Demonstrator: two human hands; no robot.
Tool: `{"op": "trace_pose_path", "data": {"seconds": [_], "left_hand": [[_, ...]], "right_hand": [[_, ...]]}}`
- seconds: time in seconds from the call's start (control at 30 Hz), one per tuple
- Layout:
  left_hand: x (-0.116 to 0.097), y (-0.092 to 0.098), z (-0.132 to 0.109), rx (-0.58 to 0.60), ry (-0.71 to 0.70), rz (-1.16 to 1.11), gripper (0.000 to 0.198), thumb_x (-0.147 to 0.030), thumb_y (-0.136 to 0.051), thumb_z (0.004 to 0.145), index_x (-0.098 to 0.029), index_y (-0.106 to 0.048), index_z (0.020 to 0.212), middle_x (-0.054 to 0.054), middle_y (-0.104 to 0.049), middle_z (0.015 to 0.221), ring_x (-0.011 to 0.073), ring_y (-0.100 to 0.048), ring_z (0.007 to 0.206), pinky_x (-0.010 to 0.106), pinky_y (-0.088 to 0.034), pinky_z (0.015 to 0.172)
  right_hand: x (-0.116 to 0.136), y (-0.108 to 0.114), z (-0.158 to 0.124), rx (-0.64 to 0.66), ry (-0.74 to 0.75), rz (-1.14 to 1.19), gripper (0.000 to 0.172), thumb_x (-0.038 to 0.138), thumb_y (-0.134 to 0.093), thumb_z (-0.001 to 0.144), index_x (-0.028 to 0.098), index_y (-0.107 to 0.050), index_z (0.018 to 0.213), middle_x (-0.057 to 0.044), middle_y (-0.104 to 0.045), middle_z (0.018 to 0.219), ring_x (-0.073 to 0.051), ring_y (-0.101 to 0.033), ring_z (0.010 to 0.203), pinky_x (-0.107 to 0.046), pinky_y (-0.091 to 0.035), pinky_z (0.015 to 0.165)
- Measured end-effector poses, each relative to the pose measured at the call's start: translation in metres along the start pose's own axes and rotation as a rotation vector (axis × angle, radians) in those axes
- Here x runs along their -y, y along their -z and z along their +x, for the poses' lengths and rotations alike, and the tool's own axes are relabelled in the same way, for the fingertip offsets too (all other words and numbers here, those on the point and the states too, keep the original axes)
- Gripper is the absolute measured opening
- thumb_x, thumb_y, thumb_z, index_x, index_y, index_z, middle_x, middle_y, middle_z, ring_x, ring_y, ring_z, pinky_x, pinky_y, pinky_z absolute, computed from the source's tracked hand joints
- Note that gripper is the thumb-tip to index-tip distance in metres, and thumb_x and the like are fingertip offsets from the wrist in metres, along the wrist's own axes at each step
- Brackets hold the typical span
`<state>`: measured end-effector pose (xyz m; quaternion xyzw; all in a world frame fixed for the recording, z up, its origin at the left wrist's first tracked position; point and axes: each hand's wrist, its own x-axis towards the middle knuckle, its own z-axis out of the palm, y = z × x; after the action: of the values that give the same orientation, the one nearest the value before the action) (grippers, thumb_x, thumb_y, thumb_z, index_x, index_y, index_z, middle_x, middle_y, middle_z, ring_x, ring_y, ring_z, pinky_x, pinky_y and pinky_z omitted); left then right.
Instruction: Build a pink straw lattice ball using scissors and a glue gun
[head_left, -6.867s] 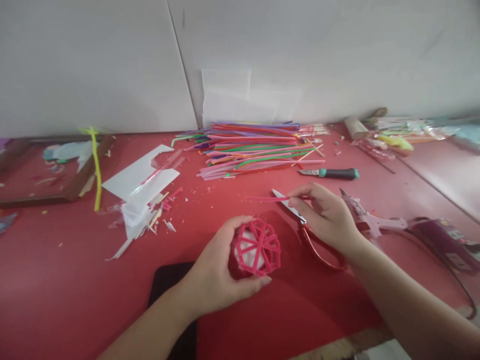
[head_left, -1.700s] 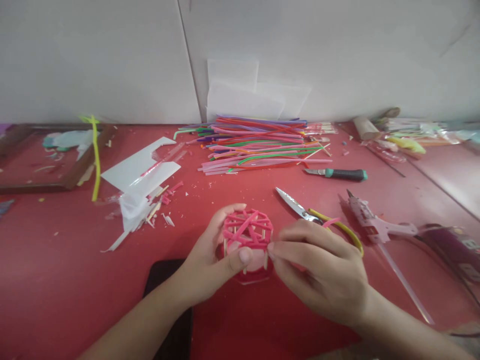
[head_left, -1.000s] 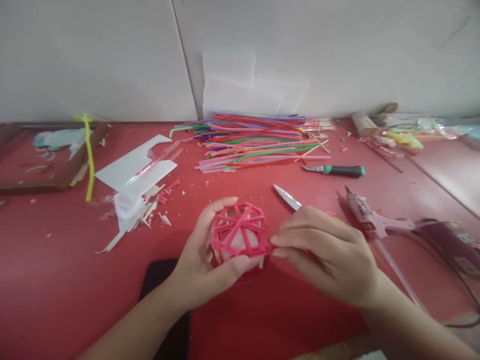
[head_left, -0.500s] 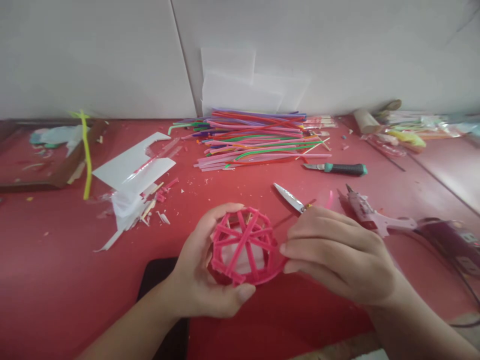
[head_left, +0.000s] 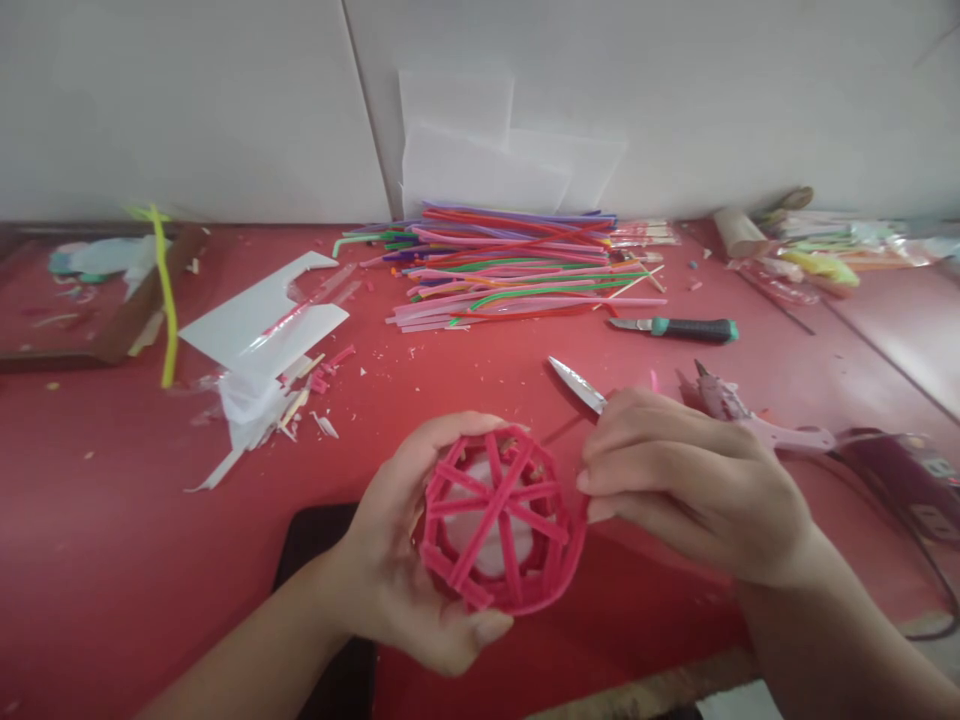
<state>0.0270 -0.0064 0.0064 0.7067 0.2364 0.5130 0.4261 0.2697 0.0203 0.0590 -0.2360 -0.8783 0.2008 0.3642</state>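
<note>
Apparently mid-fit: pink strip [head_left: 575, 562] going round a small pink cage [head_left: 500, 498]

Left hand [head_left: 394, 545] cupped around the cage's side, fingers behind, thumb along the near lower side; looks like a steady hold. Cage is held up over the near middle of the red table [head_left: 465, 375], tilted so its face of crossing bars [head_left: 511, 560] points at the camera. White lining [head_left: 466, 525] shows through the gaps. Right hand [head_left: 690, 490]: fingertips pinched on the upper end of the strip, just right of the cage. Strip bows along the cage's lower right edge; seems a bit loose near the fingertips, closer lower down. Can't tell whether any of it is glued.

Step, my read: shaping the strip to the cage's outline. Next move calls for drawing it snug up the right side while the left hand braces. Strip looks bendy, should take the curve; too hard a tug could peel it or skew the bars.

Nearby: scissors [head_left: 576, 384], blade poking out past the right hand, handles hidden. Glue gun [head_left: 724, 397] farther right, knife [head_left: 697, 330] behind, pile of coloured stems [head_left: 517, 255] at the back. Dark flat thing [head_left: 352, 685], maybe a phone, partly hidden by the left forearm [head_left: 251, 645].
</note>
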Motion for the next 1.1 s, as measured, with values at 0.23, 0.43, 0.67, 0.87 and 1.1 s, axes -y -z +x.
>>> {"op": "trace_pose_path", "data": {"seconds": [0.23, 0.43, 0.67, 0.87, 1.1], "left_hand": [[-0.0012, -0.0002, 0.0018, 0.026, -0.009, -0.026, 0.079, -0.045, -0.073, 0.077, -0.020, -0.040, 0.145, 0.013, -0.058, 0.130, 0.0294, -0.066, 0.114, 0.034, -0.057, 0.098], [0.0008, 0.0015, -0.0007, 0.041, -0.025, 0.011, 0.089, -0.048, -0.077, 0.070, -0.022, -0.040, 0.146, 0.013, -0.059, 0.129, 0.0334, -0.065, 0.114, 0.041, -0.058, 0.096], [0.0019, 0.0009, 0.0030, 0.094, 0.011, -0.031, 0.097, -0.050, -0.082, 0.061, -0.031, -0.038, 0.146, 0.010, -0.060, 0.128, 0.0335, -0.066, 0.110, 0.042, -0.060, 0.093], [-0.0003, -0.0019, 0.0036, 0.104, -0.004, -0.099, 0.101, -0.049, -0.086, 0.056, -0.030, -0.040, 0.144, 0.009, -0.058, 0.125, 0.0318, -0.065, 0.108, 0.040, -0.059, 0.089], [-0.0031, -0.0057, 0.0007, 0.061, 0.038, -0.104, 0.088, -0.049, -0.082, 0.062, -0.030, -0.046, 0.140, 0.009, -0.059, 0.120, 0.0309, -0.064, 0.106, 0.042, -0.057, 0.091]], "right_hand": [[0.0008, 0.0002, -0.0001, 0.014, -0.013, 0.004, 0.005, 0.018, -0.068, 0.091, 0.014, -0.066, 0.092, -0.003, -0.068, 0.081, -0.013, -0.062, 0.081, -0.032, -0.052, 0.080], [0.0014, 0.0007, 0.0001, 0.019, -0.016, 0.007, 0.006, 0.019, -0.068, 0.092, 0.013, -0.066, 0.094, -0.004, -0.069, 0.082, -0.013, -0.063, 0.081, -0.031, -0.052, 0.080], [0.0012, 0.0016, 0.0020, 0.022, 0.003, 0.031, 0.009, 0.022, -0.070, 0.090, 0.013, -0.066, 0.090, -0.003, -0.068, 0.078, -0.013, -0.062, 0.078, -0.030, -0.051, 0.078], [0.0003, 0.0022, 0.0025, 0.034, 0.014, 0.054, 0.010, 0.022, -0.071, 0.089, 0.013, -0.066, 0.088, -0.004, -0.068, 0.077, -0.012, -0.062, 0.076, -0.030, -0.052, 0.076], [-0.0037, 0.0022, 0.0019, 0.040, 0.013, 0.080, 0.012, 0.024, -0.073, 0.088, 0.014, -0.066, 0.088, -0.003, -0.068, 0.077, -0.012, -0.062, 0.077, -0.030, -0.052, 0.078]]}}
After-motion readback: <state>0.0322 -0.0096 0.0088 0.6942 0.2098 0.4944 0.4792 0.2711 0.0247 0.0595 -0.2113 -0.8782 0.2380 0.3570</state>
